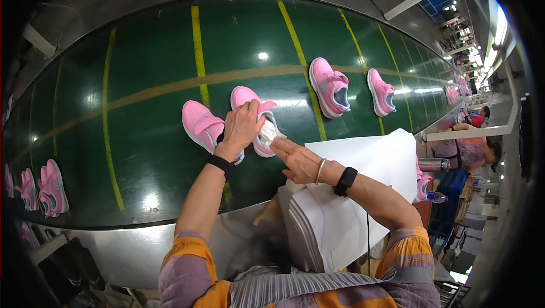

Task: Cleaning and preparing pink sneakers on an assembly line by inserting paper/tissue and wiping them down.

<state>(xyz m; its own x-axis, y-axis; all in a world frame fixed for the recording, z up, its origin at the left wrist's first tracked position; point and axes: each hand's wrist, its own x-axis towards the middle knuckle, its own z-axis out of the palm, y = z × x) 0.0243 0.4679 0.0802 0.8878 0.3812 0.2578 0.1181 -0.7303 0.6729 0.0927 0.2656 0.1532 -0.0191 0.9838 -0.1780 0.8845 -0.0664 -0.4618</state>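
So, head cam: the left hand point(243, 126) is clamped over a pink shoe point(254, 116) on the green belt point(142, 138), while the right hand point(301, 160), fingers flat, pushes white paper point(268, 133) into it. Paper stack point(352, 194) sits near right.

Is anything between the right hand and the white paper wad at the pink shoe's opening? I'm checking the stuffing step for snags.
Nothing visible: the right hand fingers touch the white paper wad directly.
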